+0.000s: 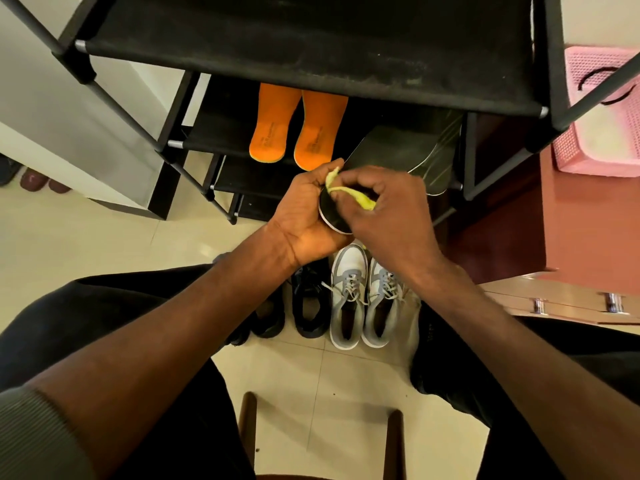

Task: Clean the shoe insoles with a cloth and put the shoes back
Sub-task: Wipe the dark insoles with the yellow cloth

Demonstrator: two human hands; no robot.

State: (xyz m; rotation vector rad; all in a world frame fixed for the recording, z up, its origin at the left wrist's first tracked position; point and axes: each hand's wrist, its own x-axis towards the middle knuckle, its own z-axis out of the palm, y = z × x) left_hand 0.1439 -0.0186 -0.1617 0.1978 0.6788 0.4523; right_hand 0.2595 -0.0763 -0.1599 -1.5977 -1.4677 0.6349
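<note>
Left hand curled round the heel end of a dark flat foam insole, held up in front of the black fabric-and-tube shoe rack; toe end of the insole pointing up and away toward the rack's right side. Right hand closed over a small yellow-green cloth, fingers pinching it against the insole's heel area. Second dark insole with pale stripes just behind the held one, leaning at the rack's right post. Pair of orange foam insoles lying side by side on a lower rack shelf, well apart from the hands. On the cream tiled floor below the hands: grey-and-white laced sneakers and, just to their left, black sneakers, openings up, no insoles visible inside.

Step in hand, judged: wiping the held insole, near its heel.

Notes on doing it well:
- Keep left grip at the extreme heel edge, so little surface stays covered; shift grip to the toe to finish the heel.
- Wipe in long strokes heel to toe, not small dabs; foam likely to flex, so support from behind with left fingers.
- Refold cloth to a fresh face once soiled.
- Check underside and edge rim.
- Match insole to correct shoe and side before refitting.
</note>
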